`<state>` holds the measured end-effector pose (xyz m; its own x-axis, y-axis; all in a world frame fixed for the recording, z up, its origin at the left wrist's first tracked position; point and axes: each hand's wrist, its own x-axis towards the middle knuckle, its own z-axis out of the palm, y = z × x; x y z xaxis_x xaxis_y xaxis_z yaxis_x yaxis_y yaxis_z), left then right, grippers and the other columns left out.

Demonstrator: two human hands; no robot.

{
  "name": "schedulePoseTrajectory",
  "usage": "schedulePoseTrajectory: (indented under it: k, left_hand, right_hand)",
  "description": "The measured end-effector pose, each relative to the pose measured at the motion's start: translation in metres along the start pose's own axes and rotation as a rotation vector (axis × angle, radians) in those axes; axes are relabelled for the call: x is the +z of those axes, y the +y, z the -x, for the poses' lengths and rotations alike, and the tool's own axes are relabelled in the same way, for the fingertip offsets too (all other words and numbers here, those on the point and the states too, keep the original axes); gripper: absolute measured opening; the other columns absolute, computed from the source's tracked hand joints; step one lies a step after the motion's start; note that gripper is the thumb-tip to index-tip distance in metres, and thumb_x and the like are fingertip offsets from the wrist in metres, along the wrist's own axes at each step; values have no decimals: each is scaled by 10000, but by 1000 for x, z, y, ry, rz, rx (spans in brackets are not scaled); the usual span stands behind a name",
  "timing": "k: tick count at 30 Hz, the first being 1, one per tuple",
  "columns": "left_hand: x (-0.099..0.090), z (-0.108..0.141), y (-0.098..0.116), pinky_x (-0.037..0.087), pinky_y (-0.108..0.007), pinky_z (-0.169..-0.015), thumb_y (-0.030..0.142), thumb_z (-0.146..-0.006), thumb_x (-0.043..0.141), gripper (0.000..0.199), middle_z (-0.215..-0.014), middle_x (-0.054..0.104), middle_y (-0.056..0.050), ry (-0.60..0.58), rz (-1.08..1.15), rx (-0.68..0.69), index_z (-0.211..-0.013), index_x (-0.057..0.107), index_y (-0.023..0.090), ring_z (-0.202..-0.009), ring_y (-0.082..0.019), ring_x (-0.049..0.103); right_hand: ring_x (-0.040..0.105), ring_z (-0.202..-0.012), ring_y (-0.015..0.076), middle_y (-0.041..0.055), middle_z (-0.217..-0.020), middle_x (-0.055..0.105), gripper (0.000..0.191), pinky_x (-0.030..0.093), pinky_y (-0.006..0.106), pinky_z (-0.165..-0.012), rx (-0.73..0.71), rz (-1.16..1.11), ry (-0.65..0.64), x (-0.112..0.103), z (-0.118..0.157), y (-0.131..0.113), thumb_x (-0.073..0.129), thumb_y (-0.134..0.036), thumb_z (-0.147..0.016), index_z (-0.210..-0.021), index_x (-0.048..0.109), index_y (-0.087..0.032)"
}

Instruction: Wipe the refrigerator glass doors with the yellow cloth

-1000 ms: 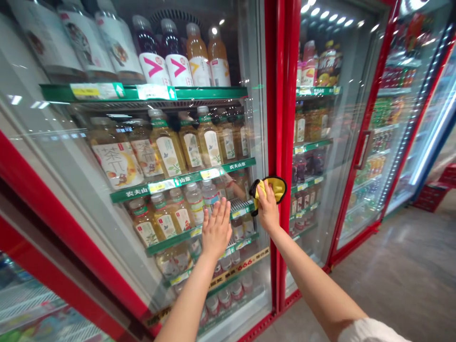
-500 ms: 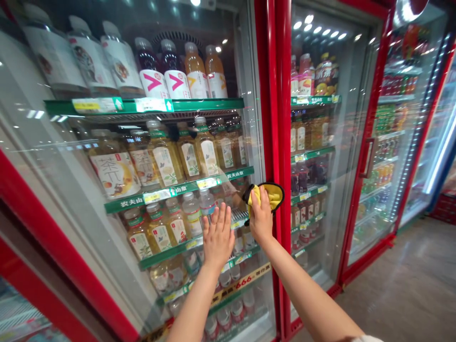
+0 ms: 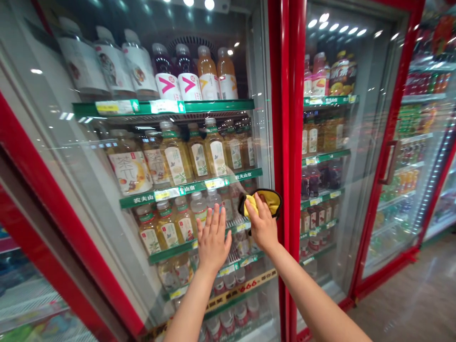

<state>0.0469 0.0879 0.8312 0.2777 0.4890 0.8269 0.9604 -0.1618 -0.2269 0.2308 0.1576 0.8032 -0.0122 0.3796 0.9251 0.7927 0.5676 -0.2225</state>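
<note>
My left hand (image 3: 213, 242) lies flat with its fingers stretched upward against the glass door (image 3: 261, 142) of a drinks fridge, and holds nothing. To its right, my right hand (image 3: 262, 225) presses a yellow cloth with a black edge (image 3: 271, 199) on the same glass, close to the red door frame (image 3: 285, 166). Part of the cloth is bunched under the fingers of that hand. Behind the glass, bottles of pale yellow drink (image 3: 175, 156) stand on shelves with green edges.
A second glass door with a red handle (image 3: 389, 162) is to the right, with more lit fridges beyond. At the lower left a red frame (image 3: 46, 204) borders another cooler. Grey floor (image 3: 402, 304) shows at the lower right.
The cloth under my right hand has moved left on the glass, away from the red frame, and lies differently folded. The view has shifted, so the fridge appears further right.
</note>
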Motion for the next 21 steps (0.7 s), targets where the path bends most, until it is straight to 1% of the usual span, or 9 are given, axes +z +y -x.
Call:
schedulePoseTrajectory:
  k: [3, 5, 7, 9, 11, 14, 16, 18, 21]
  left_hand:
    - [-2, 4, -2, 65, -554, -1301, 305, -978, 563, 874, -1679, 255, -109, -5, -9, -11, -1652, 11, 237, -1575, -276, 189]
    - [-4, 2, -4, 68, -561, -1300, 299, -981, 557, 870, -1682, 246, -108, -9, -8, -17, -1651, 5, 240, -1575, -278, 188]
    - [-7, -2, -5, 74, -575, -1297, 279, -985, 545, 869, -1689, 218, -109, -3, -10, -40, -1649, -14, 239, -1575, -284, 182]
    - [-11, -6, -7, 73, -595, -1292, 265, -987, 537, 873, -1696, 187, -111, 8, -11, -72, -1646, -34, 238, -1578, -292, 162]
    - [-15, -9, -10, 67, -606, -1289, 269, -987, 540, 878, -1701, 168, -107, 10, -11, -86, -1645, -41, 242, -1582, -295, 140]
    - [-20, -6, -18, 54, -613, -1286, 283, -983, 559, 884, -1708, 137, -96, 3, -31, -89, -1646, -24, 259, -1586, -300, 113]
    - [-24, -3, -25, 48, -628, -1280, 302, -977, 578, 885, -1712, 108, -91, 9, -58, -93, -1648, 1, 275, -1587, -311, 86]
    - [-28, -3, -33, 49, -644, -1274, 322, -977, 587, 879, -1715, 86, -92, 26, -86, -99, -1648, 20, 284, -1587, -319, 66]
    - [-33, -7, -41, 53, -646, -1273, 320, -989, 569, 857, -1712, 92, -106, 58, -119, -104, -1647, 22, 274, -1588, -311, 72]
  right_hand:
    - [336, -1529, 302, 44, -1698, 287, 897, 507, 500, -1094, 4, 18, 12, -4, 2, 11, 425, 14, -893, -1627, 183, -442]
    - [283, -1552, 309, 58, -1716, 228, 899, 466, 541, -1128, 80, 6, 109, -4, -17, 10, 409, 17, -880, -1635, 177, -409]
    - [226, -1571, 317, 67, -1727, 184, 878, 412, 578, -1164, 120, -15, 174, -3, -40, -2, 408, 0, -880, -1639, 188, -381]
    - [221, -1571, 324, 61, -1725, 195, 833, 408, 575, -1165, 94, -24, 138, -4, -51, -17, 426, -41, -894, -1633, 230, -370]
    - [262, -1558, 324, 52, -1714, 239, 765, 431, 542, -1154, 17, -17, 32, -7, -44, -25, 467, -103, -911, -1611, 307, -365]
    - [333, -1530, 309, 54, -1672, 350, 628, 466, 492, -1131, -69, 11, -43, -15, -20, -14, 515, -182, -950, -1548, 439, -360]
    - [340, -1527, 310, 75, -1642, 402, 560, 476, 498, -1118, -31, 35, 17, -17, -17, 1, 507, -197, -980, -1518, 485, -347]
    - [314, -1538, 318, 98, -1640, 399, 546, 457, 538, -1128, 35, 41, 114, -16, -31, 7, 484, -198, -999, -1529, 471, -327]
    - [292, -1545, 317, 111, -1664, 352, 562, 405, 564, -1164, 63, 26, 204, -9, -65, -15, 483, -232, -1011, -1565, 418, -306]
